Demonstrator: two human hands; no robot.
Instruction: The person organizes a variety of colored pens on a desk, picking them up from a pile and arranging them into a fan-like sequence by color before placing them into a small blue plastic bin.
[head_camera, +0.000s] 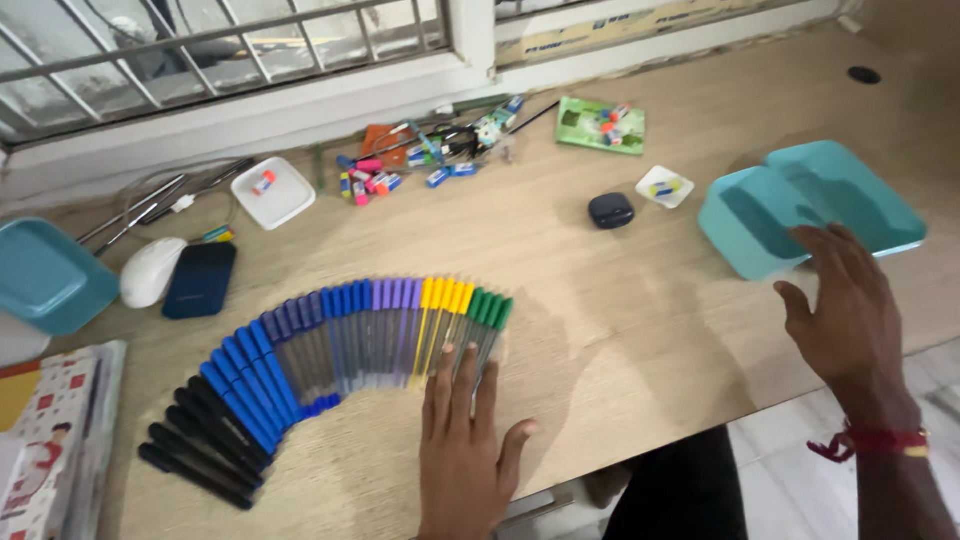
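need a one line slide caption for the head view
Left hand rests on the green end of a colour-sorted fan of pens on a wooden desk, while right hand reaches toward a teal tray.

Left hand (462, 440) is lying flat, palm down, fingers (452, 378) extended forward and close together, thumb splayed right. Right hand (848, 310) is hovering open, palm down, fingers spread and pointing up-left, red thread band on its wrist (878, 438).

pens: capped pens (330, 350) fanned in an arc, black through blue, purple, yellow to green, flat, left of tray
tray: teal tray (810, 205), open side up
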